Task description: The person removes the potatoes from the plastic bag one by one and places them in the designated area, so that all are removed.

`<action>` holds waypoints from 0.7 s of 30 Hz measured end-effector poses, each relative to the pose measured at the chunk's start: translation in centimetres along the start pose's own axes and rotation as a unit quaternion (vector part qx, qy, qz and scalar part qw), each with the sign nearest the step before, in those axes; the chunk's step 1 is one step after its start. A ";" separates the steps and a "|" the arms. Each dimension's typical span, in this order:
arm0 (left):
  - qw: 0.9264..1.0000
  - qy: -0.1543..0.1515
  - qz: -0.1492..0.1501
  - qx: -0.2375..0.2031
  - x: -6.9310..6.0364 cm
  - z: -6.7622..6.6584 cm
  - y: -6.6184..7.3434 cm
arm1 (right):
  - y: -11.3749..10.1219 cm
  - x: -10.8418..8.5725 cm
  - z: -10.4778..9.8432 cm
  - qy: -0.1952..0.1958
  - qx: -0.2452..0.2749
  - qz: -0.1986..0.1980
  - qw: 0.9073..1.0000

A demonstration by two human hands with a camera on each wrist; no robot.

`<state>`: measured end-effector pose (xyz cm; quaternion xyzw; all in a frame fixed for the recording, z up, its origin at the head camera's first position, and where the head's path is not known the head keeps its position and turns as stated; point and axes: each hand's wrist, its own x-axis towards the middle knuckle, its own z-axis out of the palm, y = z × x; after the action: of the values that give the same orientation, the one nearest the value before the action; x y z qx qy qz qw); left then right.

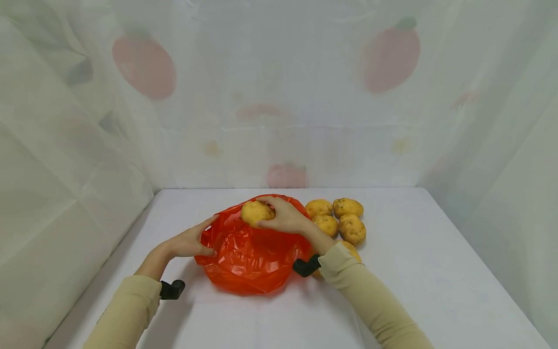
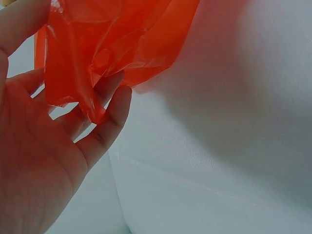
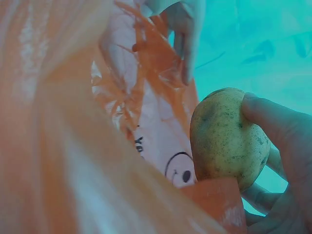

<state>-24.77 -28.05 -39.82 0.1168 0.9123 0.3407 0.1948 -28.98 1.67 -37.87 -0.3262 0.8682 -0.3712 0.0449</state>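
Note:
A red plastic bag (image 1: 244, 276) sits on the white table with its mouth spread wide. My left hand (image 1: 188, 242) holds the bag's left rim between thumb and fingers; in the left wrist view the red film (image 2: 73, 58) lies between the thumb and the curled fingers. Over the bag's far side, my right hand (image 1: 287, 217) grips a yellow potato (image 1: 254, 214) from the right. Seen from the right wrist, the thumb presses one side of the potato (image 3: 226, 139), with fingers behind it. A printed smiling face (image 3: 180, 169) shows on the bag there.
Several potatoes (image 1: 352, 230) lie on the table just right of the bag, some partly hidden by the right forearm. The white table (image 1: 418, 271) extends farther right. A pale curtain (image 1: 283, 97) with faded fruit prints stands behind, and more sheets hang at both sides.

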 end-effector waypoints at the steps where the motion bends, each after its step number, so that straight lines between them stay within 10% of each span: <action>1: 1.000 0.001 0.002 0.004 0.0 0.0 0.0 | 0.0 -0.2 -0.2 0.005 0.002 -0.003 1.000; 21: 1.000 0.003 0.001 -0.001 0.0 -0.1 0.2 | 1.6 -5.4 -4.0 0.075 0.001 -0.011 0.997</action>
<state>-24.83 -27.97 -39.65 0.1163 0.9123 0.3426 0.1916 -26.85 8.21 -36.93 -0.3065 0.8652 -0.3962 -0.0240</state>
